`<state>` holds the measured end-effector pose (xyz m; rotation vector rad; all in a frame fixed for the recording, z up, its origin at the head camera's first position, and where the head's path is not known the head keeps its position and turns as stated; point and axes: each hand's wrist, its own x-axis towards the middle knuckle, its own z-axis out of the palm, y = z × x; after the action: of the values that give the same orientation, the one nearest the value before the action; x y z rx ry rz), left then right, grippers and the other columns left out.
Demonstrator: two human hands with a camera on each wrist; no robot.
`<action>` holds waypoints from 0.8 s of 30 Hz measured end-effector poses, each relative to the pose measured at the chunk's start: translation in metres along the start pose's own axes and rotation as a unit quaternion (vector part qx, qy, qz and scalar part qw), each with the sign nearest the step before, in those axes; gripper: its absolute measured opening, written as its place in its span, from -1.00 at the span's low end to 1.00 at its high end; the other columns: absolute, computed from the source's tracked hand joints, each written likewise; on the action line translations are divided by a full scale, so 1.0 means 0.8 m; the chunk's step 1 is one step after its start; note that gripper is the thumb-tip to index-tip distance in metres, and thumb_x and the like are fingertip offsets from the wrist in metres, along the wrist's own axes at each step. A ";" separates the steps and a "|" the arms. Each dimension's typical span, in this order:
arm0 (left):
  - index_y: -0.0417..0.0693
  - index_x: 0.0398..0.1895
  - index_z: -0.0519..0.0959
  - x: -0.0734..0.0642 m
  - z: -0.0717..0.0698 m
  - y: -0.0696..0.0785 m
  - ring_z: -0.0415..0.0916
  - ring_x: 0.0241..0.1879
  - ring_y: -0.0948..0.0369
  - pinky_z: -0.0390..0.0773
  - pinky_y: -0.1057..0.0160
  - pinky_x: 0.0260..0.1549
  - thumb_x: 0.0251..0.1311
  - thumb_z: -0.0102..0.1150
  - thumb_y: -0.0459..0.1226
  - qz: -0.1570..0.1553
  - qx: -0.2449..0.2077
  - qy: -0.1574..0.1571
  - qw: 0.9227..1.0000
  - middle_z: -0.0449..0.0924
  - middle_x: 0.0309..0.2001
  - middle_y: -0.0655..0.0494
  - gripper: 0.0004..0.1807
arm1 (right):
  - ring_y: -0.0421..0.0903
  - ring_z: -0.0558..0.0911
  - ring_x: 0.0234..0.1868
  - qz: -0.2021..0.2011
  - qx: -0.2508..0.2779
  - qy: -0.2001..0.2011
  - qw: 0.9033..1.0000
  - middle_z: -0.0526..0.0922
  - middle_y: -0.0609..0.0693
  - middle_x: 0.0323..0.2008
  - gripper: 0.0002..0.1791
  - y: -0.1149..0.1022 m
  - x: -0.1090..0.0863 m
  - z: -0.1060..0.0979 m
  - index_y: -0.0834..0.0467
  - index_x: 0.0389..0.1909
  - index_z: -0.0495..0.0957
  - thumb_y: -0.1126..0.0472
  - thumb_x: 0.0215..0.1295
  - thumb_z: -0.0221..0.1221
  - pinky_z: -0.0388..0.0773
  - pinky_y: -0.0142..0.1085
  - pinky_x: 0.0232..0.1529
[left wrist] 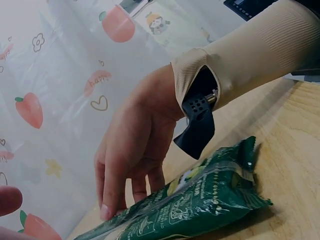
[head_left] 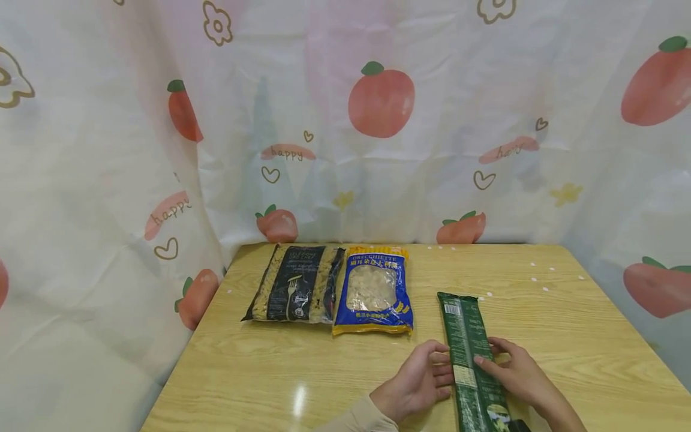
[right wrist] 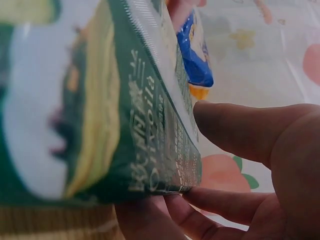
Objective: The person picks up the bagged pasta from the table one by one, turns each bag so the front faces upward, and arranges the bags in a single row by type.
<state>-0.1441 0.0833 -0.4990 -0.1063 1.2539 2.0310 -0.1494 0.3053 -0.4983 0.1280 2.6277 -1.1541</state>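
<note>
A long, slim green pasta packet (head_left: 466,360) lies lengthwise at the front right of the table, its printed side with a barcode facing up. My right hand (head_left: 523,375) holds it by the right edge, thumb on top; in the right wrist view the fingers of this hand (right wrist: 295,145) reach beneath the packet. Along the packet's left edge is my left hand (head_left: 418,384), fingers loosely bent and close against the side. The left wrist view shows the left hand (left wrist: 132,135) arched over the packet (left wrist: 195,205), with a fingertip at its surface; firm contact is hard to tell.
Farther back on the wooden table (head_left: 259,372) lie a black pasta bag (head_left: 297,282) and, right beside it, a blue and yellow orecchiette bag (head_left: 373,291). Small white spots (head_left: 533,279) dot the back right. A fruit-patterned curtain (head_left: 335,108) hangs behind the table and at both sides.
</note>
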 end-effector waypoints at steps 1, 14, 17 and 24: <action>-0.33 0.30 0.43 0.000 0.000 0.001 0.54 0.20 0.01 0.43 0.09 0.16 0.26 0.01 -0.02 -0.002 -0.002 -0.003 1.000 0.60 0.22 -0.17 -0.33 | 0.18 0.72 0.00 0.002 0.003 -0.002 1.000 0.49 0.49 0.19 0.01 0.000 0.000 0.001 0.58 0.45 0.12 -0.17 0.43 0.24 0.71 -0.08 -0.11; -0.26 0.22 0.46 0.002 0.000 0.008 0.54 0.20 -0.12 0.22 -0.36 0.36 0.29 -0.01 0.05 -0.020 -0.009 -0.029 0.999 0.58 0.14 -0.14 -0.37 | 0.17 0.73 0.02 -0.004 0.027 -0.018 0.999 0.45 0.48 0.22 -0.03 -0.003 -0.004 0.005 0.54 0.48 0.10 -0.15 0.46 0.22 0.72 -0.10 -0.12; -0.25 0.23 0.47 0.002 0.000 0.008 0.55 0.17 -0.07 0.34 -0.20 0.26 0.29 0.00 0.07 -0.021 -0.004 -0.034 0.999 0.58 0.12 -0.11 -0.36 | 0.14 0.73 0.01 -0.006 0.032 -0.018 0.999 0.46 0.46 0.22 -0.04 -0.004 -0.005 0.006 0.53 0.48 0.10 -0.14 0.46 0.21 0.72 -0.13 -0.14; -0.23 0.27 0.49 -0.001 -0.001 0.007 0.58 0.06 0.05 0.51 0.13 0.06 0.29 0.02 0.06 -0.012 -0.004 -0.050 0.999 0.59 0.07 -0.01 -0.34 | 0.09 0.74 -0.02 -0.004 0.035 -0.011 0.999 0.48 0.45 0.21 -0.06 -0.006 -0.008 0.008 0.54 0.48 0.12 -0.10 0.46 0.23 0.72 -0.14 -0.17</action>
<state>-0.1470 0.0806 -0.4948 -0.0227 1.1759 1.9960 -0.1428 0.2979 -0.4974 0.1169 2.5716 -1.2444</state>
